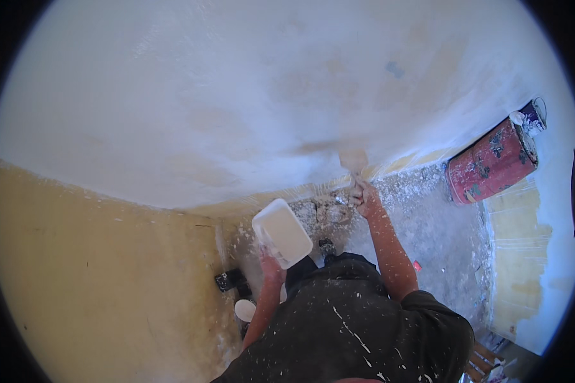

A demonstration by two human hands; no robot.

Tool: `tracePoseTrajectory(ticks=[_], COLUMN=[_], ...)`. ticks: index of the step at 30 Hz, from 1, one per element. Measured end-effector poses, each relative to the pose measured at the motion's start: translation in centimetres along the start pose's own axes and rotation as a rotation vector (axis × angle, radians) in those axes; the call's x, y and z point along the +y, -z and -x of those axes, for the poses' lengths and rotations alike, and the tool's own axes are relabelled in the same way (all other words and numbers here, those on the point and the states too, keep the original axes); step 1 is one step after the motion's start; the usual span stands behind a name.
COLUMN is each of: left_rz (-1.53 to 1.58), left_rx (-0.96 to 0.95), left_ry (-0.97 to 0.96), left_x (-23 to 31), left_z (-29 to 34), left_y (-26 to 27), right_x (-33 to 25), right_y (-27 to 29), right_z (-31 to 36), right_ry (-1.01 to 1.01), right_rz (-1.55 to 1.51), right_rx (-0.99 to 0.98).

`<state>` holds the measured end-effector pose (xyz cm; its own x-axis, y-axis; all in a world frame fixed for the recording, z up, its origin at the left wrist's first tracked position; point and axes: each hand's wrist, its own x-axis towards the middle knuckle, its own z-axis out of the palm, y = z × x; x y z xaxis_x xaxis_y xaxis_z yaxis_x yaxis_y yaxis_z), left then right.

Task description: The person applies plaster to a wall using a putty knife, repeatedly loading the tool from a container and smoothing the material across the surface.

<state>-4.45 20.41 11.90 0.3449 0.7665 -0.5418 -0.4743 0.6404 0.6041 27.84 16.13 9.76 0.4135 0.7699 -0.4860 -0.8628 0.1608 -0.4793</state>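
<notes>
My left hand [271,267] grips a white rectangular tub [272,209] from its near left side. Smooth off-white paste [286,235] lies in the tub, which is held out in front of my body. Farther forward and to the right, my right hand [365,198] is closed round the handle of a putty knife [353,158]. Its wide blade appears to lie against the lower part of the wall [255,96], where a patchy whitish coat spreads over yellow. Whether paste sits on the blade cannot be made out.
On the right stands a red drum [492,165] with peeling paint, a dark can [534,116] on top. Bare yellow wall [108,274] closes off the left. A white round container [245,311] and black object [232,281] are by my left arm. White splatter covers the floor [441,242].
</notes>
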Motion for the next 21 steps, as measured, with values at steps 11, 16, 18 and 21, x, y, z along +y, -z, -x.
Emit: tracePoseTrajectory(ticks=[11, 16, 18, 21], left_rz=[-0.008, -0.072, -0.098, -0.143], left_rx=[0.021, 0.101, 0.061, -0.004], left_ry=[-0.019, 0.017, 0.019, 0.013], left_x=[0.5, 1.3, 1.1, 1.1], left_z=[0.8, 2.1, 2.0, 1.2], left_y=[-1.2, -2.6, -2.2, -2.2], right_x=[-0.9, -5.9, -6.7, -5.9], right_y=[-0.2, -11.2, -13.3, -11.7], right_z=[-9.2, 3.4, 7.1, 6.4], right_ry=[-0.031, 0.174, 0.274, 0.373], right_rz=[0.224, 0.264, 0.344, 0.315], right_rx=[0.180, -0.016, -0.061, -0.172])
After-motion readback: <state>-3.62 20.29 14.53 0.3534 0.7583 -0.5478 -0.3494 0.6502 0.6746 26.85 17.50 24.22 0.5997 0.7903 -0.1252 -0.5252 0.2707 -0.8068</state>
